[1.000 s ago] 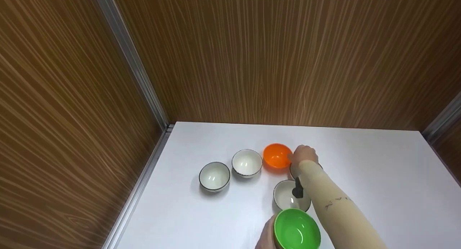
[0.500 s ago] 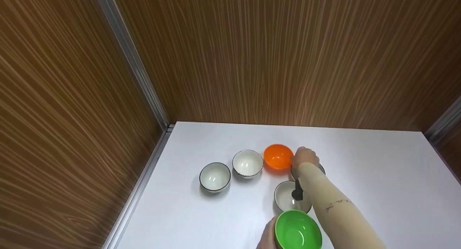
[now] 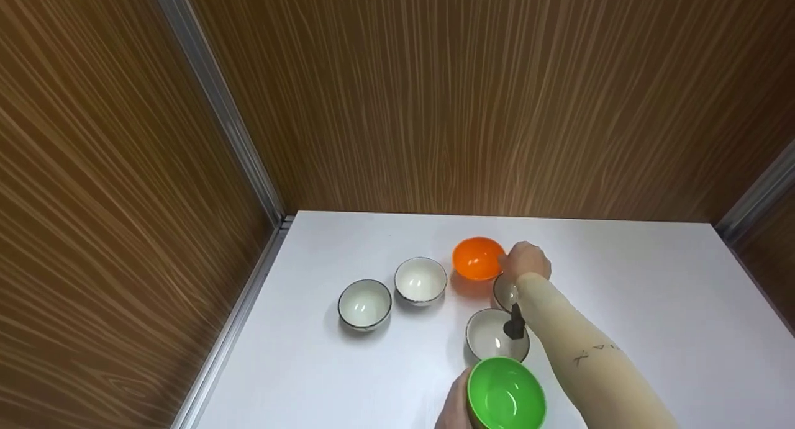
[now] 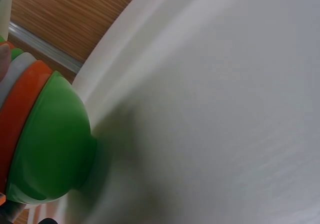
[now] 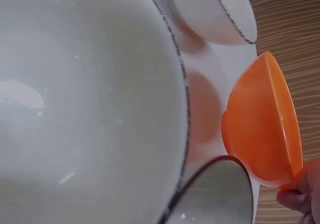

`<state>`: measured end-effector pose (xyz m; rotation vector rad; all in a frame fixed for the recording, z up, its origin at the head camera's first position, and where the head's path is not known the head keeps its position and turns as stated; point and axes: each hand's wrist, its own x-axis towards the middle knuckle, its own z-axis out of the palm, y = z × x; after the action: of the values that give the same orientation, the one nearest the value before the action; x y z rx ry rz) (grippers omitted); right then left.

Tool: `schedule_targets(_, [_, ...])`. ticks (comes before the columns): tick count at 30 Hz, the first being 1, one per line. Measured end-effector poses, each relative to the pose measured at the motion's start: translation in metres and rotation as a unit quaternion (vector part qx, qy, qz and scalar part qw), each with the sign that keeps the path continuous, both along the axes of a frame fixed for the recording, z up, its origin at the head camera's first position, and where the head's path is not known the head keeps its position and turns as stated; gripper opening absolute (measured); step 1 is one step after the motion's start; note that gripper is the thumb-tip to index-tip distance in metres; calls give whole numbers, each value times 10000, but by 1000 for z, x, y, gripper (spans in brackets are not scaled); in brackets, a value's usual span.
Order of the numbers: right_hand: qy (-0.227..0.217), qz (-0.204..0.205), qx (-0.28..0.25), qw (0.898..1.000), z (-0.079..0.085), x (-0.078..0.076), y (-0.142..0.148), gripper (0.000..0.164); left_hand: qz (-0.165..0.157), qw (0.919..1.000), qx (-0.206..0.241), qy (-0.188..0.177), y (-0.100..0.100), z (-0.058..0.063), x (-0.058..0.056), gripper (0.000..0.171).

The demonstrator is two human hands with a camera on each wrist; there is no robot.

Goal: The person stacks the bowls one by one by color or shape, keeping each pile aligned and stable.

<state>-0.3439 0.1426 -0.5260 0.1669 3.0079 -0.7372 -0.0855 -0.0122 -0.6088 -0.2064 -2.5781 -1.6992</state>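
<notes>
My right hand (image 3: 526, 260) pinches the right rim of an orange bowl (image 3: 477, 259) between thumb and fingers. In the right wrist view the orange bowl (image 5: 257, 124) hangs just off the table, its shadow apart from it. At the bottom of the head view, my left hand (image 3: 456, 404) grips a stack of nested bowls from its left side. A green bowl (image 3: 506, 392) tops the stack. From the left wrist, a green bowl (image 4: 55, 139) forms its underside, with orange, white and green rims above. Most of the left hand is hidden behind the stack.
Two white dark-rimmed bowls (image 3: 365, 305) (image 3: 420, 281) stand left of the orange one. Another white bowl (image 3: 490, 333) stands in front, and a further white bowl (image 3: 506, 291) sits partly under my right forearm. A wood-grain wall (image 3: 447, 106) rises behind the white table (image 3: 633, 280).
The orange bowl has risen off the table and away a little, along with my right hand. The left hand and its stack stay nearly still; the view has shifted slightly.
</notes>
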Motion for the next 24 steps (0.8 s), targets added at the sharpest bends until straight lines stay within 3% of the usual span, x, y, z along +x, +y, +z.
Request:
schedule_targets(4, [84, -42, -206, 9997, 12, -3, 6, 25, 37, 9999, -103, -80, 2, 3, -4, 116])
schedule_targets(11, [252, 132, -307, 9991, 31, 1, 17, 27, -304, 9960, 277, -792, -2, 2, -21, 114])
schedule_targets(14, [366, 346, -212, 9985, 38, 5, 23, 27, -432, 9952, 307, -827, -4, -1, -31, 116])
schedule_targets(18, [494, 608, -185, 9968, 48, 13, 27, 26, -587, 9967, 92, -547, -7, -4, -45, 122])
schedule_targets(24, [766, 940, -245, 9923, 61, 29, 32, 22, -617, 9959, -391, -531, -10, 1, -62, 128])
